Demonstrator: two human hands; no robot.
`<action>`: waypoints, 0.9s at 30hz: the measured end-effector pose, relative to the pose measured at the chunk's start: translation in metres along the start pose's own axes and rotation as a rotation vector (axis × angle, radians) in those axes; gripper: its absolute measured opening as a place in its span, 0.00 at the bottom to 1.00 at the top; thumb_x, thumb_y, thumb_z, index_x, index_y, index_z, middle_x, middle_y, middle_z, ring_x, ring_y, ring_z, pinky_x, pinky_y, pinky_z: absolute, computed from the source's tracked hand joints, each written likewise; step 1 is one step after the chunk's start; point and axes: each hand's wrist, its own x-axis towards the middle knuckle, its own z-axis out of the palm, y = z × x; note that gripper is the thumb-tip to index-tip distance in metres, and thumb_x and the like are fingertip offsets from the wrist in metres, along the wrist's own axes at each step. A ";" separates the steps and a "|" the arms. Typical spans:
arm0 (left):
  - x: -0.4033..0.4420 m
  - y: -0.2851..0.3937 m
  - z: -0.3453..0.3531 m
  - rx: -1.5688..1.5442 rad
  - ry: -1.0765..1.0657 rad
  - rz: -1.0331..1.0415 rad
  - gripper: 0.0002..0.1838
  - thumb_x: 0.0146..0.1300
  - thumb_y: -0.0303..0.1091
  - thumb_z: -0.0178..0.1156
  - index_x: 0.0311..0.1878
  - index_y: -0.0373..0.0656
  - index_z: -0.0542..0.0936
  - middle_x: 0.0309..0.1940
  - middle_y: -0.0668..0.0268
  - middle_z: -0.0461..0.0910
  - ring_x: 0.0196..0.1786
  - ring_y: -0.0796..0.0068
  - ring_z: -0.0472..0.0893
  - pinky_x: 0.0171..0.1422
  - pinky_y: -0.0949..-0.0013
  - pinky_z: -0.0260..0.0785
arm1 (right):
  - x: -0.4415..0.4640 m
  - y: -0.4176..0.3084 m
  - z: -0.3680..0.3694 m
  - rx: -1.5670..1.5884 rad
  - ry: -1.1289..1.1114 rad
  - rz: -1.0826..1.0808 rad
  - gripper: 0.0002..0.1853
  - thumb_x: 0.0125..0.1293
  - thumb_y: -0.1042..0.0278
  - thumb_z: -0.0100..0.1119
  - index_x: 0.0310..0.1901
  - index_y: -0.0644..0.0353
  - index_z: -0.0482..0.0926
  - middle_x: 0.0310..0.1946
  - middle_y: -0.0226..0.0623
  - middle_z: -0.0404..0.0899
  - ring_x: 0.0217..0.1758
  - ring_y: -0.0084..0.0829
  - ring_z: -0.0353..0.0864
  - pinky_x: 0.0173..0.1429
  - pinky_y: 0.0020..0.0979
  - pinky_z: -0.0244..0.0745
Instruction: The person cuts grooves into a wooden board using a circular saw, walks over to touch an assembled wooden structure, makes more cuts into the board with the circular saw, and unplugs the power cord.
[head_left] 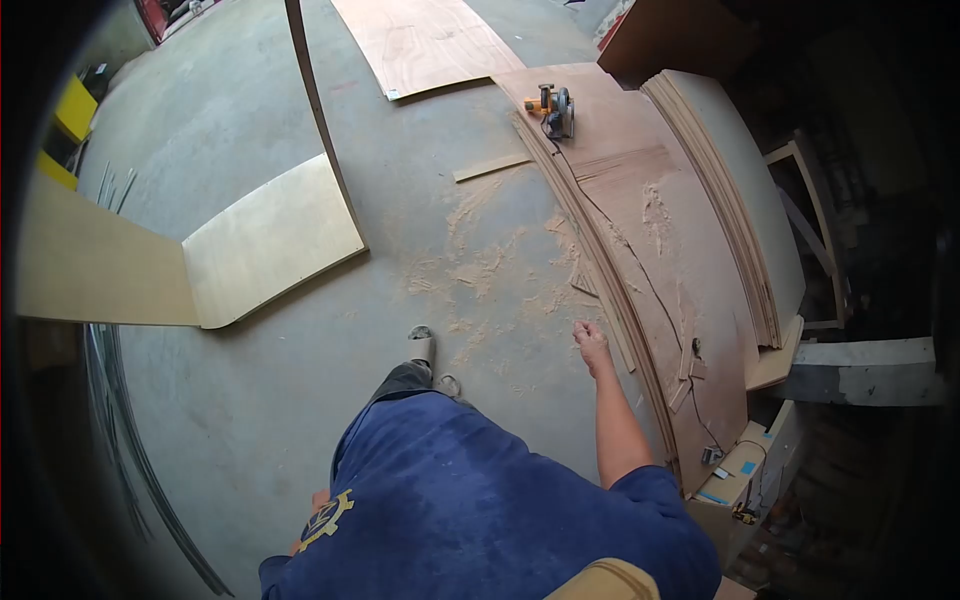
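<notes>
My right hand (pixel 592 348) hangs over the floor beside the stacked plywood sheets (pixel 640 240), its fingers curled, with nothing visible in them. Only a sliver of my left hand or arm (pixel 320 498) shows at the edge of my blue shirt; its fingers are hidden. On top of the plywood, toward the far end, rests a circular saw (pixel 557 110) with orange parts. From the saw a dark power cord (pixel 640 265) runs along the sheets toward me. Sawdust (pixel 655 215) and small wood offcuts (pixel 690 365) lie on the top sheet.
Sawdust and shavings (pixel 480 270) litter the concrete floor, with a wood strip (pixel 492 168) on it. Left stands a pale curved panel piece (pixel 275 245); thin metal rods (pixel 120 430) lie behind it. Another plywood sheet (pixel 425 40) lies ahead. A second board stack (pixel 725 200) is at right.
</notes>
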 end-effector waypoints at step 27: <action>0.188 -0.050 -0.450 -0.247 0.316 0.291 0.17 0.64 0.40 0.64 0.50 0.38 0.87 0.44 0.51 0.89 0.43 0.59 0.89 0.54 0.58 0.80 | -0.545 0.041 0.231 -0.101 0.883 0.577 0.24 0.75 0.51 0.56 0.39 0.70 0.84 0.37 0.51 0.86 0.41 0.46 0.84 0.51 0.46 0.75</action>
